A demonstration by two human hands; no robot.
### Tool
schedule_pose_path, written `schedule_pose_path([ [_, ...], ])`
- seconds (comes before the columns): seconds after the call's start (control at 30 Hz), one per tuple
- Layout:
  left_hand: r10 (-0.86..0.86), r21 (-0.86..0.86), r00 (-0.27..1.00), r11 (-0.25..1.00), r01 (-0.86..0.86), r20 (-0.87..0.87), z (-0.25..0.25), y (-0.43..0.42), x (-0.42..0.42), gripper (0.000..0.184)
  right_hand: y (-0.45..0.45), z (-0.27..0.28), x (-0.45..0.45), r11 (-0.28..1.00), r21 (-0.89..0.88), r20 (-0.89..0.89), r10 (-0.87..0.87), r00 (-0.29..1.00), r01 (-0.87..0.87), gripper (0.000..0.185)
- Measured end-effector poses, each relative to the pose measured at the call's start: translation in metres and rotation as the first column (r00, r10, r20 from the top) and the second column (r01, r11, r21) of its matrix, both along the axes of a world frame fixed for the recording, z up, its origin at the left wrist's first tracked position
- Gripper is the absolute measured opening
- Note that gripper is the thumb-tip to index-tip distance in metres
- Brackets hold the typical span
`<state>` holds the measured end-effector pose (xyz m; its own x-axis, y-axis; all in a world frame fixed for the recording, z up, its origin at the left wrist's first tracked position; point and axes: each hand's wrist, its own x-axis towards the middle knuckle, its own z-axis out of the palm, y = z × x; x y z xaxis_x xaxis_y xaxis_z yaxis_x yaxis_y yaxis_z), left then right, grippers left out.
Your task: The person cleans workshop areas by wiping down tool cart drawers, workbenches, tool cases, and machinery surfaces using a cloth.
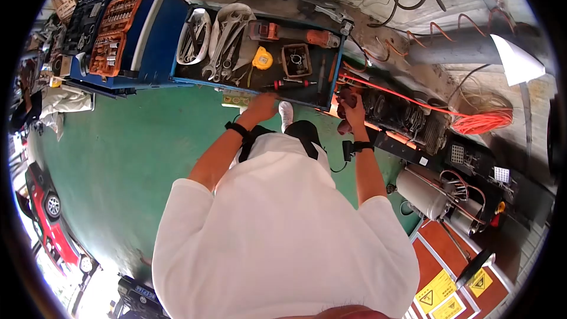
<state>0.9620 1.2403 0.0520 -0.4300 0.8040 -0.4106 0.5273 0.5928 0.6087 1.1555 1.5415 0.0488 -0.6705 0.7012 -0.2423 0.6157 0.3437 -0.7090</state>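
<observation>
My right hand (355, 113) is closed around a dark red power tool (344, 125), beside the right end of a blue-rimmed tool tray (236, 87). The fingers partly cover this tool, and its exact kind is unclear. At the tray's front edge is my left hand (260, 110), its fingers too indistinct to read. Just beyond it lies a red-and-black hand tool (289, 84). The tray also bears a yellow tape measure (262, 58), several wrenches (223, 44), a small box (296, 60) and an orange-and-black power tool (322, 38).
A blue cabinet (150, 38) with an orange socket set (115, 35) stands left of the tray. At right are a coiled orange hose (483, 120), a metal tank (422, 192) and a red-brown panel (449, 254). A red car (56, 224) is far left on the green floor (130, 159).
</observation>
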Motion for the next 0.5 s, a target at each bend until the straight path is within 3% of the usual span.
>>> schedule_pose_path([
  [0.07,0.087,-0.088,0.992,0.992,-0.095,-0.088,-0.008,-0.015,0.006,0.051,0.014,-0.015,-0.003,1.0,0.019,0.015,0.024,1.0,-0.024,0.047],
  [0.23,0.239,-0.182,0.932,0.938,-0.294,-0.274,-0.026,-0.028,0.027,0.067,0.039,-0.024,-0.056,0.978,0.111,-0.053,0.182,0.982,-0.175,0.045],
  [0.3,0.245,-0.214,0.923,0.925,-0.314,-0.296,-0.019,-0.026,0.03,0.07,0.044,-0.051,-0.076,0.972,0.144,-0.023,0.189,0.982,-0.184,0.043],
  [0.4,0.241,-0.255,0.92,0.911,-0.325,-0.31,-0.024,-0.016,0.036,0.077,0.036,-0.044,-0.096,0.99,0.041,0.038,0.135,0.99,-0.137,0.043],
  [0.5,0.273,-0.268,0.907,0.892,-0.363,-0.32,-0.022,-0.006,0.04,0.074,0.03,-0.054,-0.098,0.989,0.075,0.057,0.123,0.991,-0.127,0.043],
])
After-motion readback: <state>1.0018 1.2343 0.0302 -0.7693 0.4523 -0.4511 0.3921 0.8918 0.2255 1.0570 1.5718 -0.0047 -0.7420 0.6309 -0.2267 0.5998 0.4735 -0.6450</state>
